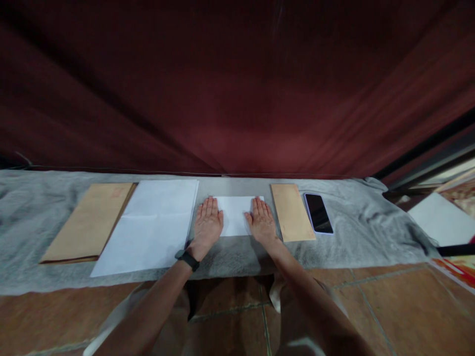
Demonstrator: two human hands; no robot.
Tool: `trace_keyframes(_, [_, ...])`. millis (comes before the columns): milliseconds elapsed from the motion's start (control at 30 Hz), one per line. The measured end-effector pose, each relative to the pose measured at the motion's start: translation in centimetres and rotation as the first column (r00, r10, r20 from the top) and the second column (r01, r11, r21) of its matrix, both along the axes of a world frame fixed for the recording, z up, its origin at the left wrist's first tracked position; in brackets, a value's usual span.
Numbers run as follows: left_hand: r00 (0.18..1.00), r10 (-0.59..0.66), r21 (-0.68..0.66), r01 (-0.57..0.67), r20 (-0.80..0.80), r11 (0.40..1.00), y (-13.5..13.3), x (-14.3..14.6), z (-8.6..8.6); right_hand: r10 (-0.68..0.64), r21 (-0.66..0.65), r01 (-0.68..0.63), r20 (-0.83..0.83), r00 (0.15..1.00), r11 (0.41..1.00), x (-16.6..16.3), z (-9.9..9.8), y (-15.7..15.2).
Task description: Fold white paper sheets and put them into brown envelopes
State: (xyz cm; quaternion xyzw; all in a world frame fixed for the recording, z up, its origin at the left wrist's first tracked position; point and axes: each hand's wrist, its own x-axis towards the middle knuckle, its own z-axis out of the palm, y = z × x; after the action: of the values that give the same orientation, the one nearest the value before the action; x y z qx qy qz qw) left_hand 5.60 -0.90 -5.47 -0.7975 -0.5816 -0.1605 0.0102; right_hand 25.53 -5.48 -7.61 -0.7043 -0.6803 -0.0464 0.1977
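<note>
A small white rectangle of paper [233, 217], perhaps folded, lies flat in front of me. My left hand [208, 222] rests flat over its left end, fingers stretched out and pointing away from me. Over the right end, my right hand [261, 220] lies palm down in the same way. Neither hand grips anything. Just left of my left hand is a stack of large white sheets [152, 222] with a crease across the top one. A brown envelope [293, 212] sits close to the right of my right hand.
Large brown envelopes [87, 222] lie left of the white sheets. A phone [318, 213] in a pale purple case is at the right. Everything rests on a grey cloth [363, 222]. A dark red curtain [237, 99] hangs behind, and printed material [460, 264] shows at far right.
</note>
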Motion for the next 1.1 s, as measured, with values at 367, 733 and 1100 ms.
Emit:
trace_keyframes(367, [0.955, -0.295, -0.020, 0.295, -0.027, 0.955, -1.9, 3.2, 0.1, -0.035, 0.007, 0.035, 0.016, 0.999, 0.999, -0.2, 0.2, -0.3])
trace_keyframes(733, [0.936, -0.321, -0.041, 0.318, -0.143, 0.947, -1.3, 2.8, -0.6, 0.136, -0.072, -0.149, -0.158, 0.978, 0.986, -4.9, 2.1, 1.7])
trace_keyframes(1100, [0.968, -0.219, -0.093, 0.209, -0.119, 0.973, -0.4, 3.1, 0.1, 0.062, -0.122, -0.070, -0.071, 0.996, 0.990, -3.6, 1.3, 2.3])
